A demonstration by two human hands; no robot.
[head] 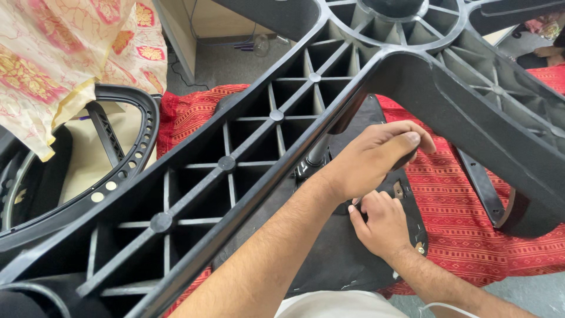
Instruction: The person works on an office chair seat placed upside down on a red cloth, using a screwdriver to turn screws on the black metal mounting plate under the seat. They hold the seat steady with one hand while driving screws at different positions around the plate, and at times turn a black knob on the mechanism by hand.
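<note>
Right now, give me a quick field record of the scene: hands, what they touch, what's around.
Left hand: curled over a dark part under the black chair base
Right hand: fingers on the black seat underside
Gas cylinder: upright beside left hand
Underlay: red patterned cloth
Left side: black curved frame, floral fabric

black ribbed chair base (pixel 247 135) tilted above the upturned black seat underside (pixel 347 259) on red cloth.
</note>
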